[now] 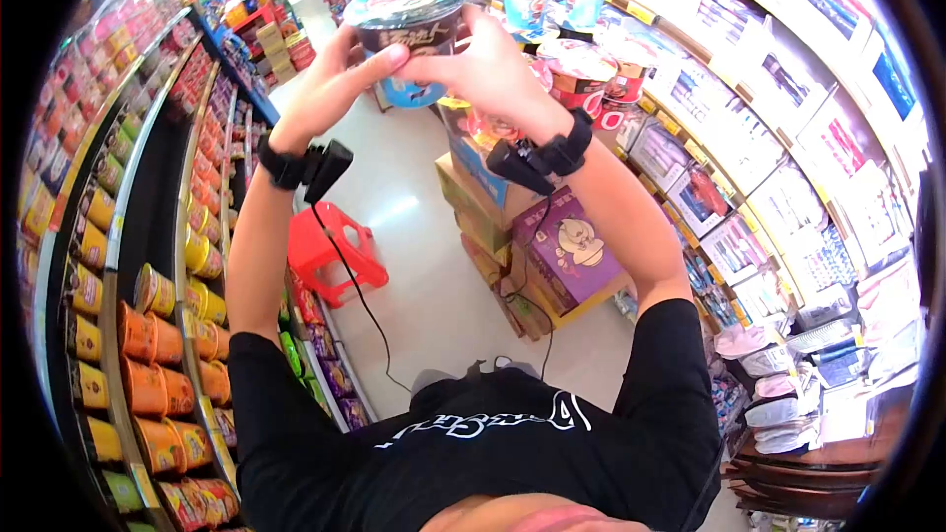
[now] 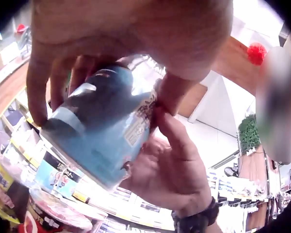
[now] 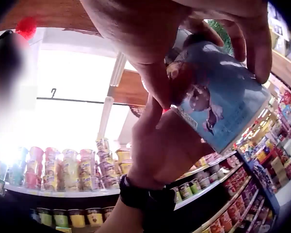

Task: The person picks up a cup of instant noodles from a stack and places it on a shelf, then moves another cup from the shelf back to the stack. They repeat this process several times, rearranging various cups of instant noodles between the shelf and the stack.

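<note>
Both hands hold a large noodle cup (image 1: 406, 2) up in front of the body, at the top of the head view. It has a light blue body, a dark band with white lettering and a shiny round lid. The left hand (image 1: 323, 89) grips its left side and the right hand (image 1: 501, 79) its right side, with the thumbs on the near face. Seen from the left wrist, the blue cup (image 2: 97, 126) is tilted, fingers curled round it. In the right wrist view, a cartoon figure shows on the cup's wall (image 3: 233, 97).
Similar cups (image 1: 581, 69) stand stacked on cartons to the right, above a purple box (image 1: 572, 246). A red plastic stool (image 1: 337, 251) stands on the floor. Shelves of noodle cups (image 1: 158, 374) line the left, and shelves of packaged goods (image 1: 729, 148) the right. Cables hang from both wrist cameras.
</note>
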A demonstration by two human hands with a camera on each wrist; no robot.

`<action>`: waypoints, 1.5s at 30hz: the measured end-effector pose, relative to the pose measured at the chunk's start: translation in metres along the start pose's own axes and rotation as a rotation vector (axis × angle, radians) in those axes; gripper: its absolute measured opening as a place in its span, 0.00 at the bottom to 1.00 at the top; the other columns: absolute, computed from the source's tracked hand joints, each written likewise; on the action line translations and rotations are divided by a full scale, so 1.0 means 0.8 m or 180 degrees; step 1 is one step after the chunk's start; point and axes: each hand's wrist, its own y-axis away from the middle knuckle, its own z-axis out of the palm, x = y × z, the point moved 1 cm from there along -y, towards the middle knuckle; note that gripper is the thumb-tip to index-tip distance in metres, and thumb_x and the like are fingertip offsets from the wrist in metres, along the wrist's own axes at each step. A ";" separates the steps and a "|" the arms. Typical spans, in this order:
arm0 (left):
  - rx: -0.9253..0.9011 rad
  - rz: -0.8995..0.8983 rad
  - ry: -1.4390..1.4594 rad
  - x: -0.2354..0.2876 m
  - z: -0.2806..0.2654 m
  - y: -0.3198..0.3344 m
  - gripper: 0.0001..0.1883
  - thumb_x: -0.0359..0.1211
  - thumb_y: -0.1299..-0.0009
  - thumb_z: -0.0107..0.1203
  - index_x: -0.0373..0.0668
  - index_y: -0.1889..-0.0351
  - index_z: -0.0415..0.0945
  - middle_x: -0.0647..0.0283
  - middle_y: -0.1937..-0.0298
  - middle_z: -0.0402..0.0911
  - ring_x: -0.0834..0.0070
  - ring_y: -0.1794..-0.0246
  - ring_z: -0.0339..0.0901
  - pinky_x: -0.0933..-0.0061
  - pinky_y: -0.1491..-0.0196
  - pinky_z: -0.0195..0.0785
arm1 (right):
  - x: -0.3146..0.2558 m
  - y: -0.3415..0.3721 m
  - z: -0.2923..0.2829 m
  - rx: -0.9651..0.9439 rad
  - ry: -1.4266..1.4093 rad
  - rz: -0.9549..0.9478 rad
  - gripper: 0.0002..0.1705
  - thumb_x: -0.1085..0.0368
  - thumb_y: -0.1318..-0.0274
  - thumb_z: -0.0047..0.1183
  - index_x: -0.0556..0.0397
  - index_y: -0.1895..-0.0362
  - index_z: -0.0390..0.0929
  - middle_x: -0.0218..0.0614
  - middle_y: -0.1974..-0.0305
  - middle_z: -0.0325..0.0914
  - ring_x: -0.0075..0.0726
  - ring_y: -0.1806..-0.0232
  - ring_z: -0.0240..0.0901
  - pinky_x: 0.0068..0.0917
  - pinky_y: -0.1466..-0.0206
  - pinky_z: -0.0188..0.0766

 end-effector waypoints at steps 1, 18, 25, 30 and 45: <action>-0.0192 -0.0053 -0.0067 -0.013 -0.003 -0.027 0.34 0.47 0.28 0.63 0.36 0.32 0.66 0.61 0.41 0.78 0.76 0.42 0.74 0.71 0.41 0.69 | 0.011 -0.011 -0.010 -0.0041 -0.0111 0.0126 0.38 0.53 0.63 0.76 0.69 0.52 0.79 0.45 0.57 0.86 0.35 0.56 0.84 0.31 0.47 0.78; -0.0799 0.0798 0.0164 -0.234 0.005 -0.255 0.36 0.52 0.34 0.68 0.33 0.40 0.69 0.52 0.45 0.78 0.65 0.47 0.76 0.62 0.45 0.71 | 0.158 -0.116 -0.021 0.1662 -0.1202 0.2320 0.16 0.68 0.46 0.43 0.59 0.54 0.74 0.44 0.54 0.77 0.47 0.54 0.75 0.47 0.43 0.70; -0.0845 0.0644 0.0450 -0.269 0.023 -0.261 0.46 0.55 0.35 0.67 0.31 0.31 0.61 0.50 0.37 0.75 0.63 0.39 0.73 0.64 0.36 0.67 | 0.180 -0.108 -0.022 0.1910 -0.1385 0.2385 0.12 0.64 0.46 0.44 0.54 0.58 0.69 0.42 0.58 0.71 0.48 0.55 0.69 0.49 0.44 0.65; -0.1016 0.0847 0.0552 -0.257 0.011 -0.252 0.45 0.51 0.34 0.68 0.32 0.31 0.59 0.50 0.38 0.75 0.67 0.40 0.74 0.67 0.41 0.71 | 0.174 -0.104 -0.017 0.2001 -0.1231 0.2334 0.16 0.63 0.44 0.42 0.57 0.52 0.67 0.50 0.47 0.71 0.53 0.48 0.69 0.50 0.35 0.63; 0.0309 0.0901 -0.0456 -0.171 0.001 -0.094 0.33 0.39 0.23 0.56 0.33 0.27 0.54 0.46 0.30 0.67 0.58 0.29 0.67 0.64 0.36 0.68 | 0.089 -0.033 0.066 0.1201 -0.0889 0.0648 0.18 0.67 0.34 0.46 0.64 0.44 0.73 0.40 0.48 0.76 0.31 0.48 0.74 0.29 0.43 0.72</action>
